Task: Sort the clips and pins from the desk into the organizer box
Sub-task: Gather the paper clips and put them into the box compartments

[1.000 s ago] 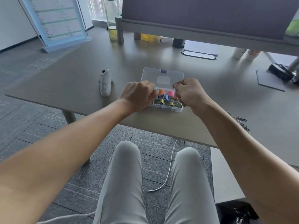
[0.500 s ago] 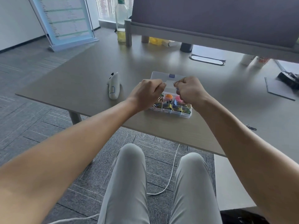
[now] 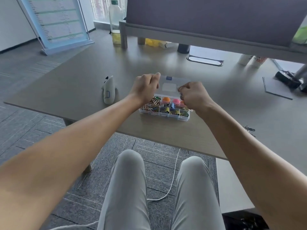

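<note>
Clear plastic organizer box (image 3: pixel 164 113) w/ open hinged lid sits mid-frame on the smooth grey-beige desk (image 3: pixel 74 83); compartments hold copper-toned wire paper clips (image 3: pixel 153 103), round orange and pink pins (image 3: pixel 171 100), and coloured binder clips (image 3: pixel 172 111). Left hand (image 3: pixel 146 87), fingers curled, hovers over the box's left side; can't tell if it holds anything. Right hand (image 3: pixel 193 95), fingers curled tight, pinches small silver metal clips (image 3: pixel 179 90) above the box's right side. White pod-shaped gadget (image 3: pixel 108 92) lies left of the box. Loose dark clips (image 3: pixel 249 129) at desk's right edge. Clear bottle (image 3: pixel 115 24) top centre, beside the dark partition panel (image 3: pixel 207 15). Grey carpet tiles and a white cable (image 3: pixel 172 180) below.
</note>
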### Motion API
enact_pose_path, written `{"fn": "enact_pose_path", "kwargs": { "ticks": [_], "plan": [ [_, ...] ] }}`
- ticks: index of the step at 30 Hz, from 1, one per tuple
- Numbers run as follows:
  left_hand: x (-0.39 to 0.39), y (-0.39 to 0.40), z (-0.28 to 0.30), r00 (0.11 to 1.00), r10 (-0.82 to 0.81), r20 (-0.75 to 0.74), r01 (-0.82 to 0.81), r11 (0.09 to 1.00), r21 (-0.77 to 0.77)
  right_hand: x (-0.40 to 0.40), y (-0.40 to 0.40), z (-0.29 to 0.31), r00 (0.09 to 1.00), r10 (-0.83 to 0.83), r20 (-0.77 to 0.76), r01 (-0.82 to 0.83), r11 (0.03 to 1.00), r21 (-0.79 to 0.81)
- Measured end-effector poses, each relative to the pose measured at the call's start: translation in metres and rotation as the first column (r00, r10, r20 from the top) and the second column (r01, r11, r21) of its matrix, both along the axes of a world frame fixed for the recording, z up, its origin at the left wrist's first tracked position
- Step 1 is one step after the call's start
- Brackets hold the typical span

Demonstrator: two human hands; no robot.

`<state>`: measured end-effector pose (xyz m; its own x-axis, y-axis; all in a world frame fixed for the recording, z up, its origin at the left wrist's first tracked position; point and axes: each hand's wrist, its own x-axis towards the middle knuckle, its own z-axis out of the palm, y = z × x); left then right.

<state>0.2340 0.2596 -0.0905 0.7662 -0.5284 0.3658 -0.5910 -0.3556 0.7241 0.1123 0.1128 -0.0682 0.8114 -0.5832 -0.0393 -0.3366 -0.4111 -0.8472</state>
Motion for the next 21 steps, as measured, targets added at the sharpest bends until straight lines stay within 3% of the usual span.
{"fn": "enact_pose_path", "kwargs": {
  "ticks": [5, 9, 14, 17, 21],
  "plan": [
    [0.0, -0.006, -0.001, 0.987, -0.149, 0.06, 0.145, 0.988, 0.056, -0.002, -0.005, 0.004, 1.0, -0.002, 0.008, 0.002, 1.0, -0.001],
    [0.001, 0.0, -0.001, 0.974, -0.15, 0.172, 0.14, 0.988, 0.069, 0.008, -0.005, 0.001, 1.0, 0.009, 0.023, -0.008, 1.0, -0.023],
    [0.008, 0.024, 0.004, 0.957, 0.036, 0.287, -0.054, 0.997, 0.054, 0.027, 0.01, -0.001, 0.996, 0.088, 0.009, -0.084, 0.972, -0.219],
    [0.014, 0.038, 0.002, 0.944, 0.145, 0.295, -0.186, 0.976, 0.114, 0.038, 0.023, 0.003, 0.981, 0.188, -0.045, -0.189, 0.881, -0.435],
    [0.016, 0.048, 0.001, 0.903, 0.277, 0.329, -0.358, 0.908, 0.217, 0.058, 0.035, 0.0, 0.956, 0.231, -0.18, -0.293, 0.769, -0.569]
  ]
}}
